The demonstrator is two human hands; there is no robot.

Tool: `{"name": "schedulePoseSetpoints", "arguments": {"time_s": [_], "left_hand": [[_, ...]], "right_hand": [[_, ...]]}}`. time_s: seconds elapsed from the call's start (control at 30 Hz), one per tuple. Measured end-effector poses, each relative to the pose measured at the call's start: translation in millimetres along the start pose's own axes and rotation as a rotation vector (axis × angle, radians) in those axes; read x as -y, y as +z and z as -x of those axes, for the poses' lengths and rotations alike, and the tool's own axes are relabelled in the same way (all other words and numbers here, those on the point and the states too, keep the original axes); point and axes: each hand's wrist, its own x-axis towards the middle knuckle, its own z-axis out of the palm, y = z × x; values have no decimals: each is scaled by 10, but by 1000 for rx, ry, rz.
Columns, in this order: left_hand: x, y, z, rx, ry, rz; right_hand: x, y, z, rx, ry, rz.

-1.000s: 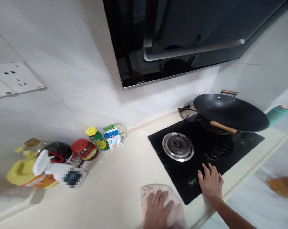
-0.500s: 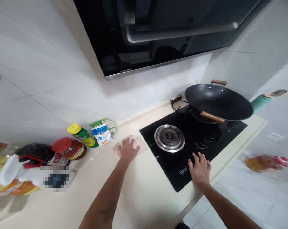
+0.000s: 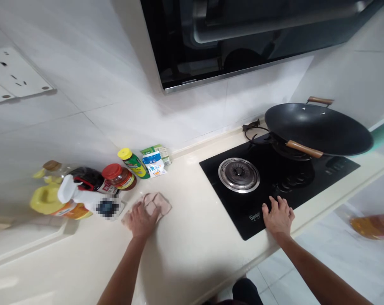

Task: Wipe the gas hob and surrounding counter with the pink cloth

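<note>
Left hand (image 3: 143, 218): has moved, with the cloth (image 3: 161, 202) beneath it, from just beside the cooktop (image 3: 242, 212) half a second ago to near the red-lidded jar (image 3: 119, 176); it lies palm down over the cloth, and whether the fingers pinch any fold I cannot tell.
Right hand (image 3: 278, 215): well apart from the left, at three o'clock from it; fingers loosely spread, holding nothing visible, seemingly resting on the cooktop's near edge, much as before.
Cloth: on the worktop (image 3: 192, 237) under the left hand, its larger free part showing at about one to two o'clock, a smaller bit at nine.
Cloth's feel: probably light, soft and limp, with little to break; the creases suggest it bunches when pushed from one edge. Dampness cannot be seen.
Cloth's grip: the raised folds at one to two o'clock look easiest to pinch; a flat palm across the middle should keep it better spread.
Seasonings: from the left hand, the jar stands at eleven o'clock, a green shaker (image 3: 135, 164) and a blue-and-white packet (image 3: 154, 165) near twelve, a white bottle (image 3: 84, 198) towards ten.
Burner (image 3: 238, 174): between two and three o'clock from the left hand.
Wok (image 3: 319, 129): farther out, just past two o'clock.
</note>
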Motion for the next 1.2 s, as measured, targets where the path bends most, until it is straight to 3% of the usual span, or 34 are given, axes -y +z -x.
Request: {"name": "schedulePoseSetpoints", "arguments": {"time_s": [0.07, 0.13, 0.2, 0.3, 0.43, 0.57, 0.7, 0.8, 0.93, 1.1, 1.2], "left_hand": [[202, -80, 50, 31, -37, -41], [261, -124, 119, 24, -73, -61], [174, -127, 194, 2, -133, -76], [-159, -65, 331, -20, -141, -92], [-776, 74, 711, 4, 140, -40], [-1371, 169, 1397, 70, 485, 118], [-1601, 167, 2054, 207, 756, 248], [-1373, 96, 2270, 239, 836, 266], [-644, -98, 2149, 120, 622, 131], [415, -432, 1643, 48, 15, -19], [786, -566, 1314, 16, -288, -83]], "right_hand": [[-4, -6, -1, 3, -3, -2], [-10, -14, -4, 10, -4, 1], [-14, -22, -7, 18, -5, 8], [-19, -34, -7, 28, -4, 18], [-27, -38, -1, 20, -9, 25], [-37, -34, 6, 7, -11, 8], [-45, -38, 9, 20, -2, -6], [-44, -46, 8, 36, 5, -14], [-26, -60, 4, 25, 8, -22], [12, -89, -12, 35, 19, 1], [18, -95, -12, 38, 24, 1]]}}
